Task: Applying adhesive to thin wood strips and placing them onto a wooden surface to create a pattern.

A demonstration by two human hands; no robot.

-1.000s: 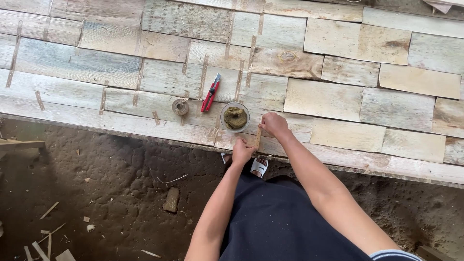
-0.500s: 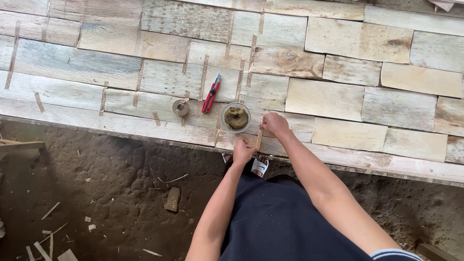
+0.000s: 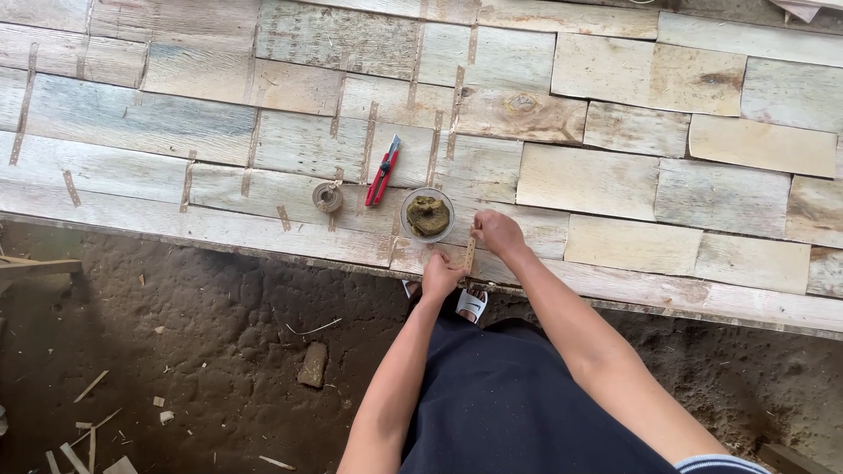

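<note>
Hands meet at the near edge of the wooden panel (image 3: 615, 175): right hand (image 3: 497, 233) pinches the top of a thin tape strip (image 3: 470, 254), left hand (image 3: 439, 277) presses fingertips at its lower end. Bowl (image 3: 428, 215) sits just beside; red cutters (image 3: 383, 170) and tape roll (image 3: 327, 197) lie near

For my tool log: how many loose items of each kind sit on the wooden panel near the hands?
Red-handled cutters: 1
Tape roll: 1
Small bowl of brownish paste: 1
Tape strip between the left hand and right hand: 1
Total: 4
</note>
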